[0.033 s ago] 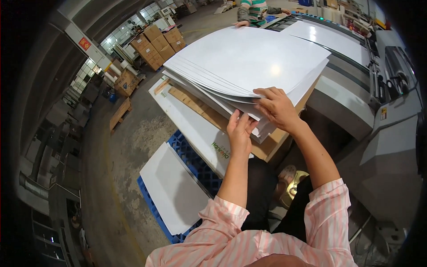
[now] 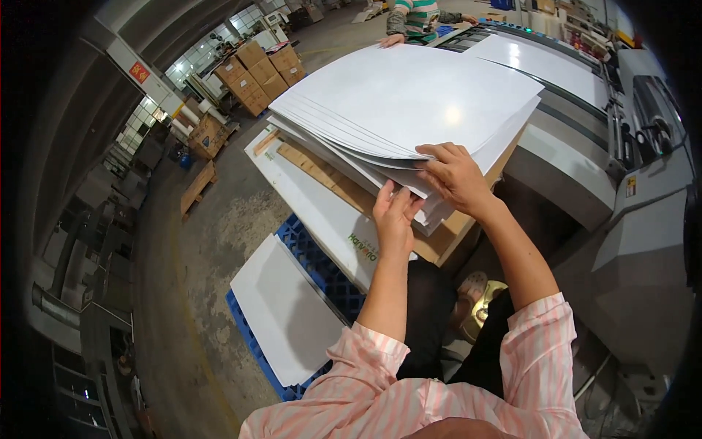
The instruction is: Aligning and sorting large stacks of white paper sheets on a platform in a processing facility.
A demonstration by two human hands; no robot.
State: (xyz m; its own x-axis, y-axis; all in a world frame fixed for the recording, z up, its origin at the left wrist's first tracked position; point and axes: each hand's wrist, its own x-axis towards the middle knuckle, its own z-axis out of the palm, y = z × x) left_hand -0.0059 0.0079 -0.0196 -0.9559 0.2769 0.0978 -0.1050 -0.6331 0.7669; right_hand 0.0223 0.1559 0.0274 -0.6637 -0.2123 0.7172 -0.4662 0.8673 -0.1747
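Note:
A stack of large glossy white sheets (image 2: 409,95) lies in front of me, its upper sheets bowed and fanned apart along the left edge. At the near corner, my right hand (image 2: 459,179) is closed on the lifted upper sheets, fingertips on top and the thumb hidden behind the hand. Just below and to the left, my left hand (image 2: 395,219) has its fingers closed around the corner of some lower sheets. Part of its grip is hidden behind the paper. Between the two hands the sheet corners stand apart in layers.
A co-worker's hand (image 2: 393,40) rests at the stack's far edge. Under the stack are wooden strips and a white panel (image 2: 329,216). A blue plastic pallet (image 2: 301,252) bears more white sheets at lower left. A large grey machine (image 2: 567,157) stands on the right; cartons (image 2: 252,73) are behind.
The co-worker's hand at the far edge has shifted slightly to the left. Both my hands and the sheets look the same.

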